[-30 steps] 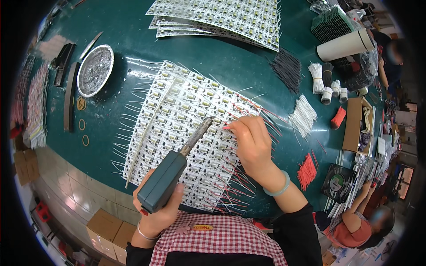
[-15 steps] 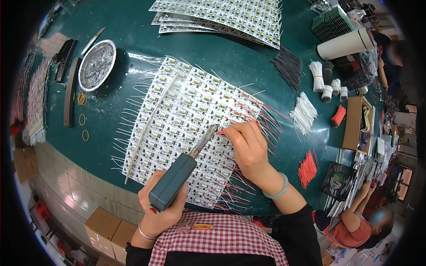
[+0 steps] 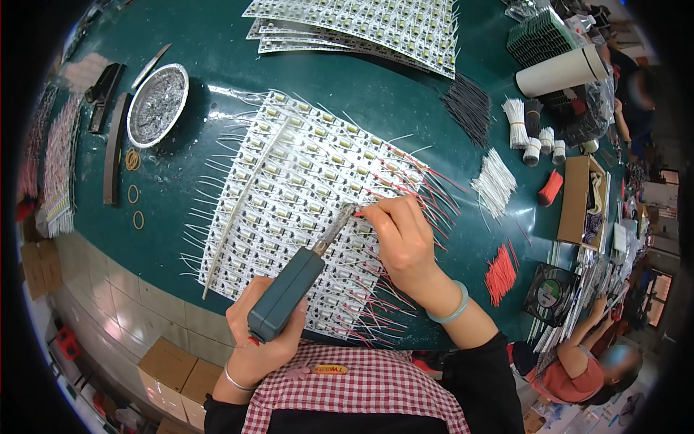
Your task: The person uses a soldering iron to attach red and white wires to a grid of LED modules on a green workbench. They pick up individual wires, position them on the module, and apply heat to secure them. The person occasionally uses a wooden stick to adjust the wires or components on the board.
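Observation:
My left hand (image 3: pixel 266 346) is wrapped round the dark green handle of a soldering iron (image 3: pixel 288 293). Its metal tip rests at the white circuit board panel (image 3: pixel 285 217), close to my right fingertips. With thumb and forefinger, my right hand (image 3: pixel 406 246) pinches a short red wire (image 3: pixel 358 214) at that same spot. Rows of small components cover the panel. White wires stick out along its left side, red wires (image 3: pixel 437 195) along its right. A thin pale strip (image 3: pixel 246 199) lies across the panel's left part. The contact point under the tip is too small to make out.
More panels (image 3: pixel 361 32) are stacked at the far side. A foil-like bowl (image 3: pixel 157 106) stands left, by rubber bands (image 3: pixel 133 194). To the right lie piles of black wires (image 3: pixel 470 110), white wires (image 3: pixel 494 185) and red wires (image 3: pixel 500 276), and a fan (image 3: pixel 551 295). Co-workers sit beyond.
The soldering iron has shifted slightly to the right, bringing its tip closer to my right fingertips. My right hand has barely moved and still pinches the red wire.

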### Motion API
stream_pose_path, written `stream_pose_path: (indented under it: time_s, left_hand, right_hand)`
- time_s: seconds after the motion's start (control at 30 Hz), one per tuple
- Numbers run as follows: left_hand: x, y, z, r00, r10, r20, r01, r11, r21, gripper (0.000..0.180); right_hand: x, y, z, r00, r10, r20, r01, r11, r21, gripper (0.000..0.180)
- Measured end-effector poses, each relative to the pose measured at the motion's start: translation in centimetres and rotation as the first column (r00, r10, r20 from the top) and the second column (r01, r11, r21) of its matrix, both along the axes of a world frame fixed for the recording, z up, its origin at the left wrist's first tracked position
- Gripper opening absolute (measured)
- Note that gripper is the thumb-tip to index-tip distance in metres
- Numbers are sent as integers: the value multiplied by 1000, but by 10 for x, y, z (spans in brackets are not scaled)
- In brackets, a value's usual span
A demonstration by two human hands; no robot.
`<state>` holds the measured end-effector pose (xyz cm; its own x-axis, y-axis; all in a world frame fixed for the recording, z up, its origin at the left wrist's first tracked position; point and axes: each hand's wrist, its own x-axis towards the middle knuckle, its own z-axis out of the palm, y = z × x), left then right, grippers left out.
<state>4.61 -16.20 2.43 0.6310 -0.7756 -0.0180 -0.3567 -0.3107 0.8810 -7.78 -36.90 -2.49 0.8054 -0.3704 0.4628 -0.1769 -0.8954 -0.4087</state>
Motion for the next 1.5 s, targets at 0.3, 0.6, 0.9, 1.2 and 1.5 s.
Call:
stream_pose_path:
  time_s: [0.3,0.6,0.9,1.2,1.5]
  left_hand:
    - [1,10,1,994,31,-104,-27,999,42,17]
    - [3,7,6,997,2,-75,-1,1000,13,20]
    - [0,16,4,997,45,-62,-46,999,-15,21]
    - [-5,23,2,998,12,-62,-12,1000,10,21]
    - [-8,24,3,996,36,-82,-33,999,34,19]
  right_hand:
    - [0,0,1,1000,4,-11,-4,1000,5,28]
    - [-1,1,3,1000,-20,1,20,1000,0,29]
    - [-10,16,9,999,-9,38,8,1000,12,31]
    - [-10,21,6,1000,7,-13,-6,998,66,30]
    - [-8,23,4,1000,6,-24,-4,997,82,32]
